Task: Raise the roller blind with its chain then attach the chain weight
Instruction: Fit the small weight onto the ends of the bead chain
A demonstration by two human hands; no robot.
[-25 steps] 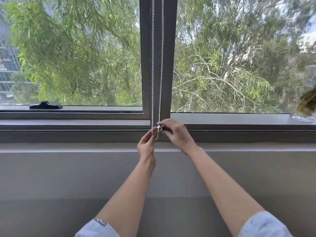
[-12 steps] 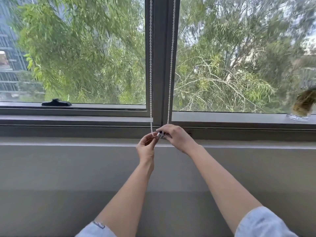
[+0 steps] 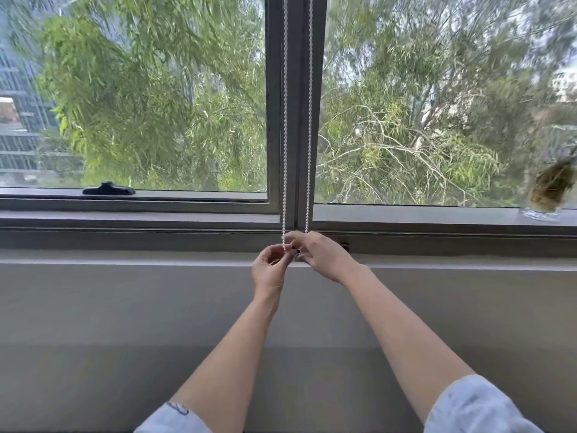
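Note:
A white bead chain (image 3: 285,126) hangs in two strands in front of the grey window mullion (image 3: 296,89), down to the sill. My left hand (image 3: 270,270) pinches the left strand at its lower end. My right hand (image 3: 321,254) covers the bottom of the right strand and grips a small dark and silver chain weight (image 3: 296,252), which peeks out between the two hands. The hands touch at the fingertips. The roller blind itself is out of view above.
A black window handle (image 3: 107,189) lies on the left sash frame. A glass with a brownish plant (image 3: 546,192) stands on the sill at the far right. A grey ledge (image 3: 125,260) and wall run below the window.
Both hands have dropped slightly relative to the sill, staying together at the chain's lower end. The two strands spread apart half a second ago and hang closer again now. The camera shifted a little.

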